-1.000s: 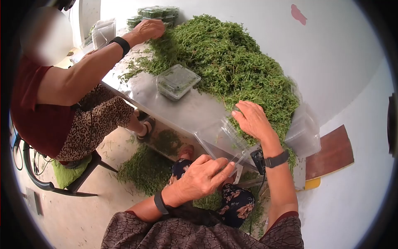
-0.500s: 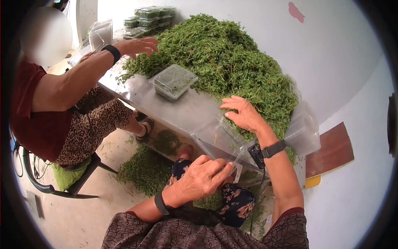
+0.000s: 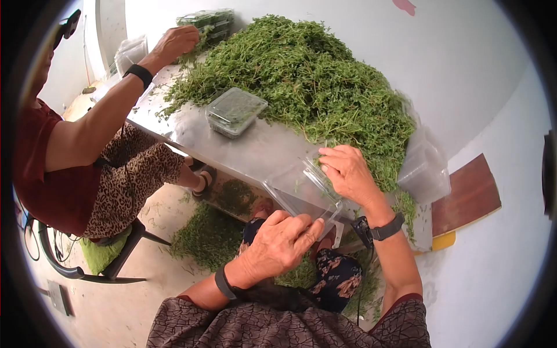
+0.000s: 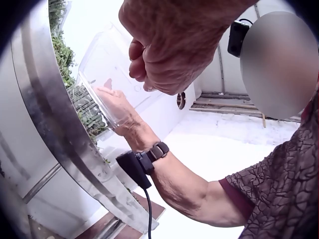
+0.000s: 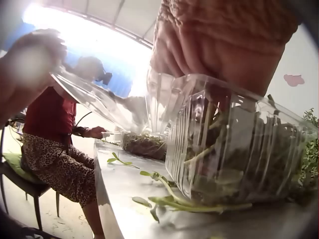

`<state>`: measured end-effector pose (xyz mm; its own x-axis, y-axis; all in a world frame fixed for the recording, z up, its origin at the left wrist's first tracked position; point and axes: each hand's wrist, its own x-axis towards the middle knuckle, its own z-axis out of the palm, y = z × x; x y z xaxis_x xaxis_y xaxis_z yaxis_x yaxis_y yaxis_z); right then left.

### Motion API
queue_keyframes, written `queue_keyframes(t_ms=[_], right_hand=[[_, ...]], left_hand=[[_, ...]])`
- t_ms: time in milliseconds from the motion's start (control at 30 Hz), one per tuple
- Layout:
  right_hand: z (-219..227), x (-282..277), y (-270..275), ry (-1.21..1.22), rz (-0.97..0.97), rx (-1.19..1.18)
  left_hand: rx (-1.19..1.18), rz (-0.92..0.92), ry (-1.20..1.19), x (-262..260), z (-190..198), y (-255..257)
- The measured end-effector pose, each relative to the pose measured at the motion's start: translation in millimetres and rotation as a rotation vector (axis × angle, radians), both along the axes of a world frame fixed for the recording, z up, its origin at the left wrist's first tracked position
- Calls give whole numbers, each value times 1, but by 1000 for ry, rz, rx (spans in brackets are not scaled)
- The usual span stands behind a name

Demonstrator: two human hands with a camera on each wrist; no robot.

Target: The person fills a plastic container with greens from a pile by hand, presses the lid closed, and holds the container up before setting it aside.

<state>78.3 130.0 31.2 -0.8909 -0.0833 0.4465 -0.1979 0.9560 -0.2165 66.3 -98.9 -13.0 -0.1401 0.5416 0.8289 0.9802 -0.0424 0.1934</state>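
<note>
A clear plastic clamshell box (image 5: 234, 149) stands at the table's near edge with leafy green sprigs inside, its lid (image 5: 102, 99) tilted up on the left. My left hand (image 3: 281, 243) pinches the lid's edge between thumb and bent fingers. Over the box, my right hand (image 3: 351, 171) has its fingers bent, with thin green stems showing at the tips. From the right wrist, those fingers reach down past the rim, partly hidden by the clear wall. A big pile of leafy greens (image 3: 313, 75) rises just beyond the right hand.
Another closed clamshell box (image 3: 235, 110) sits on the metal table (image 3: 197, 130). Filled boxes (image 3: 212, 22) are stacked at the back; empty clear ones (image 3: 426, 165) nest at the right. A seated person (image 3: 64, 168) reaches over the far left. More greens (image 3: 206, 235) lie on the floor.
My right hand has drawn its spread fingers in over the box. The left hand keeps its grip on the lid. The other person's hand has moved toward the stacked boxes.
</note>
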Motion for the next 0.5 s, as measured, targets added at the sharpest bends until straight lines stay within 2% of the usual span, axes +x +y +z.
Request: queue_keyframes(t_ms=[133,233,300,367,433,500], right_hand=[[-3,13,1,-27,-53,-96],[-10,12,2,-43,-23,-84],[-11,12,1,-68,-17,-13],[-16,15,5,-57,-7,-23],[-19,17,8,-42,3,-36],[-19,16,9,30,15,-77]], left_hand=[[38,5,24,-5,11,6],[40,-37,79,-18,22,16],[140,-30,80,-26,27,25],[147,-29,59,-34,17,34],[135,73,-75,-45,16,45],[102,35,-130,-57,12,54]])
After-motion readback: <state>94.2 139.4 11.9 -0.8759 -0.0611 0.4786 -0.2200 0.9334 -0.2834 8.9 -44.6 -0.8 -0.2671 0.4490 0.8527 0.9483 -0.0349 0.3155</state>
